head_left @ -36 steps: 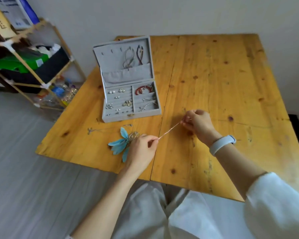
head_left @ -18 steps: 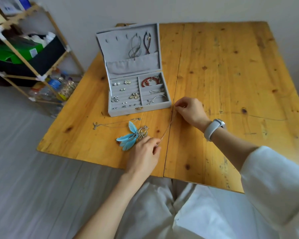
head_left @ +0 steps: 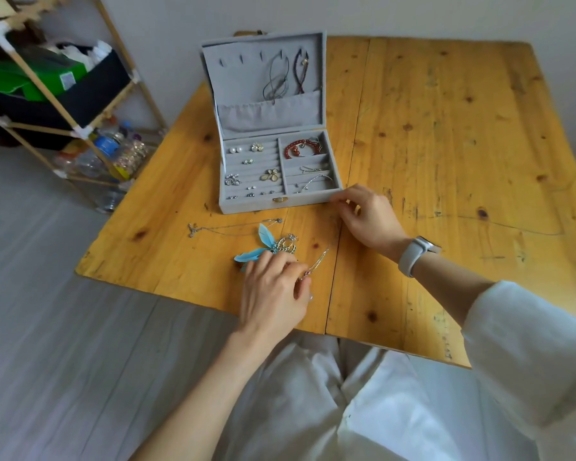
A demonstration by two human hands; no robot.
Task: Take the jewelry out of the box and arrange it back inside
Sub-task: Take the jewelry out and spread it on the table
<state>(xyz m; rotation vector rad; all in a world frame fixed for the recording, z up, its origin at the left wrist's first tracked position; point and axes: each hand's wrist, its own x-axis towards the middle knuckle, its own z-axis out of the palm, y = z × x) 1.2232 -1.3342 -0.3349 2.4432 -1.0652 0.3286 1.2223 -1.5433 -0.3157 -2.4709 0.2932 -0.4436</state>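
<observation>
Now the left hand [head_left: 273, 287] pinches one end of a thin chain [head_left: 320, 259] laid slack on the table [head_left: 446, 144], the right hand [head_left: 366, 217] seemingly nipping its far end by the box [head_left: 280, 201]: light, limp, tangle-prone, best held by both ends.

Single head view, looking forward and down, close over wooden table [head_left: 446, 144]; lap at bottom edge.

Left hand [head_left: 273, 287] palm down, fingers curled, thumb and forefinger in a pinching grip, right hand [head_left: 368, 216] forward, fingers curled, pale band on wrist, both forearms extended
</observation>
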